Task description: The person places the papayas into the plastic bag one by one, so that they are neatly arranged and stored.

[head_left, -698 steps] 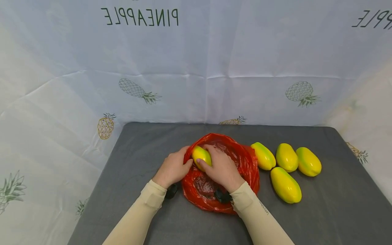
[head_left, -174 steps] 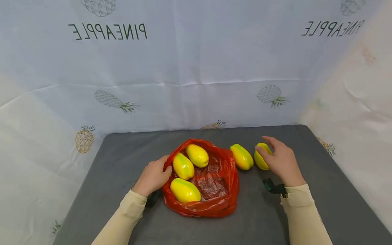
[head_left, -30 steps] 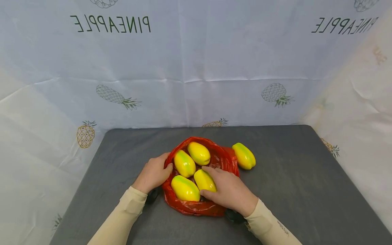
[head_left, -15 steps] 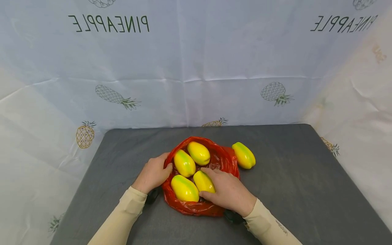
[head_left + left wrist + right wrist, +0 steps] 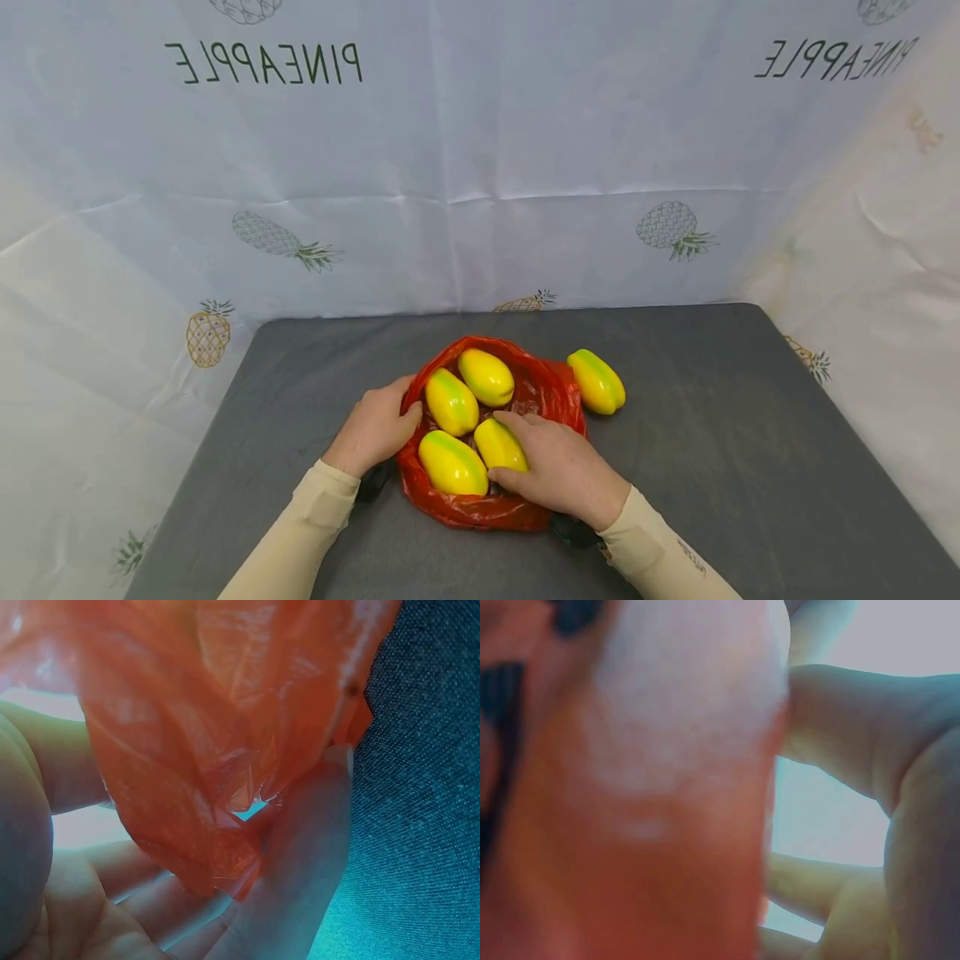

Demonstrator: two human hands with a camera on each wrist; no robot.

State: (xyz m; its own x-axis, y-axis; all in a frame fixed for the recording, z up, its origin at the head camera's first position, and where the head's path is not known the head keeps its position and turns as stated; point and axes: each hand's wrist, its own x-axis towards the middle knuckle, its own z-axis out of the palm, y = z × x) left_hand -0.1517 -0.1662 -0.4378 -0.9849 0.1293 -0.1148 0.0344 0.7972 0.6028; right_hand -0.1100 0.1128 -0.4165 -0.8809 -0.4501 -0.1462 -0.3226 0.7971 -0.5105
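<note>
A red plastic bag [image 5: 551, 400] stands with its mouth spread wide. Its left rim is held by my left hand [image 5: 377, 423], thumb inside and fingers outside; the left wrist view shows the thin red film between thumb and fingers. Inside the bag, my right hand [image 5: 562, 462] grips a yellow-green papaya [image 5: 498, 444] at the lower right, partly covering it. Three other papayas lie in the bag: one at the back [image 5: 486, 377], another at the left [image 5: 452, 402] and a larger one in front [image 5: 452, 463]. Blurred red film fills much of the right wrist view.
One more papaya [image 5: 597, 382] lies on the dark grey table [image 5: 712, 467], close to the bag's right side. Behind the table hangs a pale curtain [image 5: 525, 125] printed with pineapples. Both wrists carry small black devices.
Since the oldest frame, more papayas have gone into the bag and the group at right has shrunk to one. Over the last second both hands have stayed nearly still.
</note>
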